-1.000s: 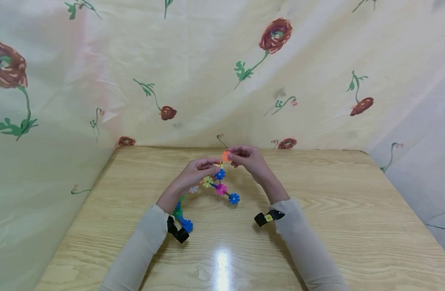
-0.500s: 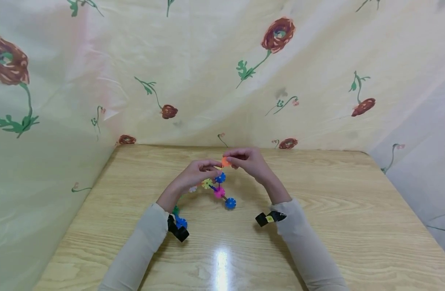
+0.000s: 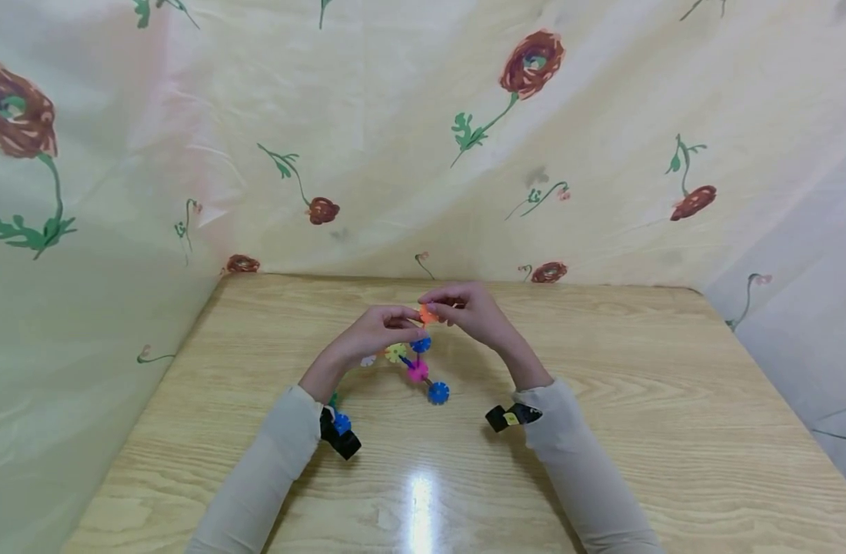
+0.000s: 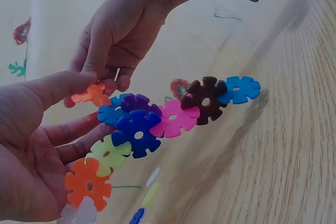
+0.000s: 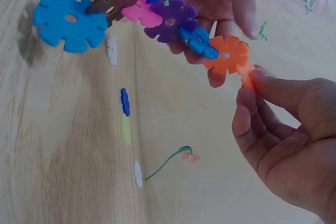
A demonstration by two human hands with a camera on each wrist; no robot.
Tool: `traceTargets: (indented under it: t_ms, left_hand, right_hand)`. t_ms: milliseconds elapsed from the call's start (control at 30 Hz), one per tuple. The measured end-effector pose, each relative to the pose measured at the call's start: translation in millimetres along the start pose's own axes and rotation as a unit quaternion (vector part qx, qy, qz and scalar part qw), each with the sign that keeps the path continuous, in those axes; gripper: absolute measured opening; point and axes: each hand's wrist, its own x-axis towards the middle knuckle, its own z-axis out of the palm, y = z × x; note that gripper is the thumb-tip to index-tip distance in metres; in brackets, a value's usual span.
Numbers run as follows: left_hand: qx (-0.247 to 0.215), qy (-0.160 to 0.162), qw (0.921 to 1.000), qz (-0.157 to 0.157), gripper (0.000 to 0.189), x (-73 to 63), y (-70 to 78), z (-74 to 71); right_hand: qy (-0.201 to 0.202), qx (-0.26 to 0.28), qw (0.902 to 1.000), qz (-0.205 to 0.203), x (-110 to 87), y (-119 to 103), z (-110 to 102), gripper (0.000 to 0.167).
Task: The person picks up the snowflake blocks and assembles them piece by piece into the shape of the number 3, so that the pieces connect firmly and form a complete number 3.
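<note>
Above the far middle of the tabletop point(image 3: 603, 431), we are holding the snowflake-disc chain point(image 4: 157, 124) in our left hand point(image 3: 368, 338) while our right hand point(image 3: 474, 312) is pinching an orange disc point(image 3: 427, 314) at its top end; next, probably aligning slots.

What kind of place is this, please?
Probably a makeshift indoor recording corner: a wooden table is enclosed by flower-printed cloth, and the only items are snowflake toy discs held above it.
</note>
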Motion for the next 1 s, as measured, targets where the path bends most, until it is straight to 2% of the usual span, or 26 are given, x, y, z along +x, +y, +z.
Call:
traceTargets:
  t_ms: [300, 533, 700, 833, 1000]
  left_hand:
    - [0.016, 0.042, 0.9989, 0.013, 0.037, 0.0, -0.6, 3.3]
    - [0.043, 0.045, 0.9975, 0.034, 0.028, -1.1, -0.1, 3.3]
    - [0.036, 0.045, 0.9973, 0.045, 0.031, -3.6, 1.5, -1.3]
    - [0.012, 0.039, 0.9989, 0.024, 0.034, -5.2, 3.7, -6.2]
    - [-0.017, 0.048, 0.9985, -0.022, 0.034, -6.7, 4.9, -13.9]
  right_hand:
    - [0.008, 0.008, 0.9999, 0.006, 0.5, 1, 2, 0.017]
    - [-0.012, -0.003, 0.9998, -0.016, 0.6, 0, 3, 0.015]
    - [0.017, 0.016, 0.9997, 0.004, 0.6, -3, 8, 0.016]
    - [0.038, 0.055, 0.9974, 0.026, 3.1, -6, 15, 0.021]
    - [0.034, 0.077, 0.9945, 0.063, 6.9, -7, 16, 0.027]
